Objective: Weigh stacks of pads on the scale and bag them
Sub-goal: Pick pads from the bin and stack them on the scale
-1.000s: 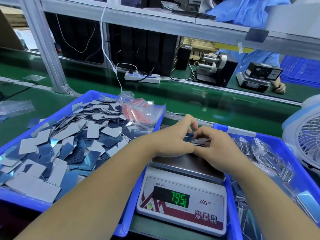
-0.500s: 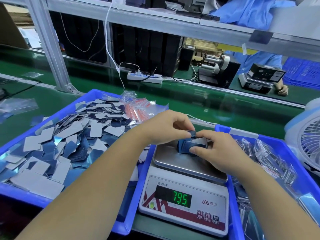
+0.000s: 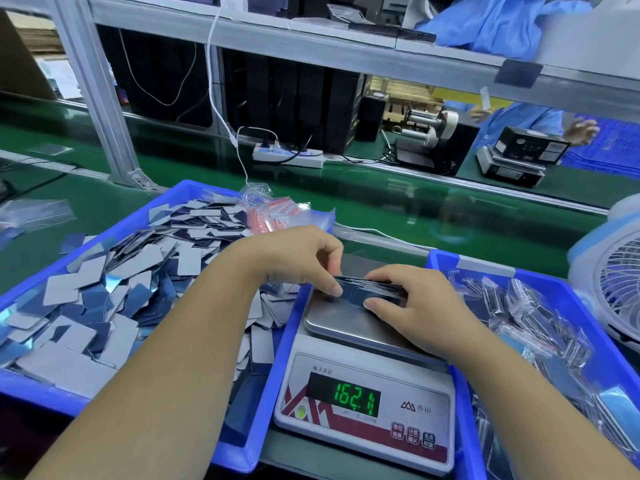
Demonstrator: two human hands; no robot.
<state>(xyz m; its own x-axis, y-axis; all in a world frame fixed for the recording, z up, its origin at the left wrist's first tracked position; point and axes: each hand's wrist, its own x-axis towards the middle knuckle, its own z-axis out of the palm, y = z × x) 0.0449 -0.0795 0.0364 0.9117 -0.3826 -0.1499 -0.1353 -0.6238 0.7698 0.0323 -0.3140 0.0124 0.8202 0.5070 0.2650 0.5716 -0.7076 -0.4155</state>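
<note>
Both hands, left hand (image 3: 304, 261) and right hand (image 3: 412, 303), pinch the stack of pads (image 3: 367, 291) over the scale (image 3: 363, 403) platter. Square its edges, then let go completely, since pressing likely inflates the reading.

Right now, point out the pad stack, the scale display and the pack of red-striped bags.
pad stack (image 3: 360, 291), head view, dark front edge between the hands
scale display (image 3: 355, 398), head view, green digits
red-striped bags (image 3: 272, 214), head view, pack's middle
</note>
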